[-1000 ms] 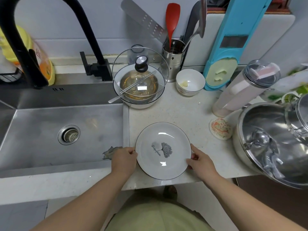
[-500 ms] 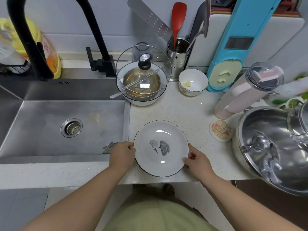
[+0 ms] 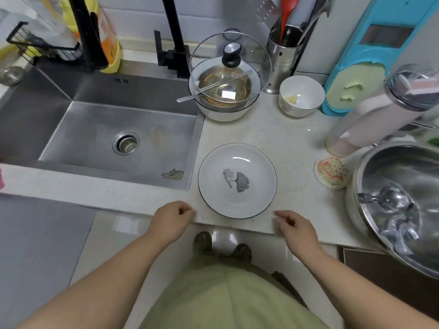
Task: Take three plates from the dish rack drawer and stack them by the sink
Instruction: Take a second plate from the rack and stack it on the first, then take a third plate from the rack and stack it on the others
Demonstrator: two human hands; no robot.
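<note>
A white plate [image 3: 237, 180] with a dark rim and a grey leaf print lies flat on the pale counter [image 3: 292, 138], just right of the steel sink [image 3: 99, 134]. Whether more plates lie under it cannot be told. My left hand [image 3: 172, 218] hovers at the counter's front edge, below and left of the plate, fingers loosely curled and holding nothing. My right hand [image 3: 295, 227] is below and right of the plate, also loosely curled and empty. Neither hand touches the plate. The dish rack drawer is out of view.
Behind the plate stands a white bowl with a glass lid [image 3: 229, 74], a small white bowl [image 3: 301, 96] and a steel utensil holder [image 3: 283, 51]. A large steel pot [image 3: 399, 205] and a coaster [image 3: 331, 172] sit at the right. A black faucet [image 3: 174, 39] rises behind the sink.
Both hands have let go of the plate's rim and drawn back toward me, past the counter edge. The plate stays flat on the counter.
</note>
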